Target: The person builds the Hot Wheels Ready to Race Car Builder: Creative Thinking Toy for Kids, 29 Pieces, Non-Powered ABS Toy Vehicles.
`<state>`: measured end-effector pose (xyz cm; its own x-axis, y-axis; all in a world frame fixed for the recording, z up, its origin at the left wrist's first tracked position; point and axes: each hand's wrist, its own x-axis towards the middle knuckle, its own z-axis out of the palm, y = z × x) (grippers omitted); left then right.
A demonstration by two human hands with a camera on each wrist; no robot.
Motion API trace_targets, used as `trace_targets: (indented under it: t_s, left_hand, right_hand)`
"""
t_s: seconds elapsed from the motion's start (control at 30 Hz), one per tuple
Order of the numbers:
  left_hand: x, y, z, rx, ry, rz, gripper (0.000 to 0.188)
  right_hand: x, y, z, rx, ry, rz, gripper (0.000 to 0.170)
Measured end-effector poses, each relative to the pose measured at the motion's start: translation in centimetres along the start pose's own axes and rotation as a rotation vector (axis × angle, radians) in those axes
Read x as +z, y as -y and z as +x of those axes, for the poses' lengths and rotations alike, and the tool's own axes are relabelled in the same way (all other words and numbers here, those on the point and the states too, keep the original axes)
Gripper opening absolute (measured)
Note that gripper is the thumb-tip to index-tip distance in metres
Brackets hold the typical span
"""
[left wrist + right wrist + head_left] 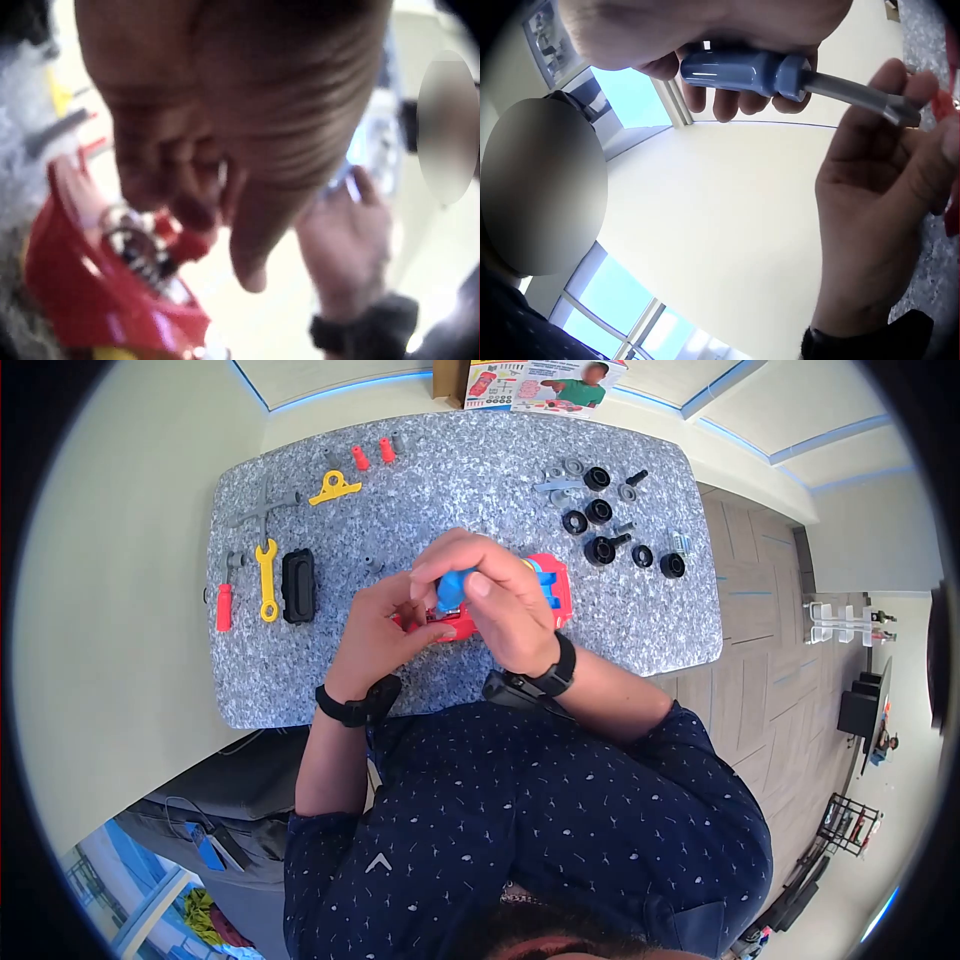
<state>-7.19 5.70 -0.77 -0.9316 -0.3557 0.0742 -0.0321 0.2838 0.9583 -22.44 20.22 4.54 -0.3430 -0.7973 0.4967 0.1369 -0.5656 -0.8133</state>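
Note:
My right hand (pixel 515 610) grips the blue handle of a toy screwdriver (pixel 739 73), its fingers curled round it. The grey shaft slants down to the fingers of my left hand (pixel 372 638), where its tip lies close to them. Below both hands is a red toy car (pixel 562 600) with blue parts, partly covered by them. In the left wrist view the car's open bay (pixel 139 251) shows metallic-looking parts, blurred. My left fingers bend over this bay beside a small red part (pixel 189 246), thumb held apart; I cannot tell whether they grip it.
Left on the speckled table (pixel 440 470) lie a yellow wrench (pixel 267 580), a black tray (pixel 298 586), a red-handled tool (pixel 224 605) and a grey cross-shaped tool (pixel 264 510). Red cone-shaped pieces (pixel 387 450) stand farther back. Several black wheels (pixel 598 511) lie right. Boxes (pixel 565 385) stand behind.

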Motion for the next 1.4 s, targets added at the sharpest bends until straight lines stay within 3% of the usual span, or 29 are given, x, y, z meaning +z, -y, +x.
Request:
trace_targets:
  t_s: [0.2, 0.47, 0.57, 0.67, 0.8, 0.87, 0.97, 1.07, 1.13, 1.23, 1.3, 1.4]
  left_hand:
    - [0.7, 0.0, 0.2, 0.015, -0.059, -0.217, 0.029]
    - [1.2, 2.3, 0.0, 0.042, -0.027, -0.389, 0.020]
    - [0.6, 2.3, 0.4, 0.146, 0.014, -0.292, 0.025]
    - [-0.1, 2.4, 0.3, 0.120, 0.078, -0.224, 0.026]
    - [0.8, 1.0, 0.4, 0.087, 0.019, -0.369, 0.022]
    - [1.0, 1.4, 0.4, 0.122, 0.030, -0.432, 0.021]
    - [0.1, 1.4, 0.5, 0.211, 0.053, -0.159, 0.024]
    - [0.5, 2.9, 0.1, 0.031, 0.122, -0.326, 0.026]
    - [1.1, 2.9, 0.0, 0.076, 0.074, -0.395, 0.023]
    - [0.4, 2.4, 0.2, 0.156, 0.067, -0.243, 0.021]
    - [0.3, 2.1, 0.2, 0.157, 0.082, -0.217, 0.020]
    - [0.7, 2.5, -0.1, 0.081, 0.109, -0.358, 0.021]
  right_hand:
    - [-0.8, -2.3, -0.8, -0.047, 0.065, -0.138, 0.039]
    - [-1.5, 1.1, 0.7, 0.000, 0.230, -0.369, 0.039]
    - [-2.0, 2.5, 1.3, -0.001, 0.291, -0.484, 0.038]
    - [-2.4, 2.8, 1.2, -0.058, 0.298, -0.620, 0.040]
    - [-2.0, 2.1, 0.4, -0.132, 0.267, -0.731, 0.042]
    - [-1.3, 1.6, 0.5, -0.138, 0.225, -0.641, 0.043]
    - [-2.3, 1.7, 0.2, -0.097, 0.252, -0.576, 0.044]
    - [-2.3, 2.6, -0.1, -0.041, 0.171, -0.686, 0.041]
    - [-1.9, 2.6, 0.0, -0.068, 0.139, -0.694, 0.040]
    - [-1.8, 1.9, 0.3, -0.107, 0.250, -0.538, 0.041]
    - [-2.7, 2.0, 0.0, -0.012, 0.380, -0.429, 0.043]
    - [-1.8, 1.3, -1.1, -0.055, 0.183, -0.646, 0.042]
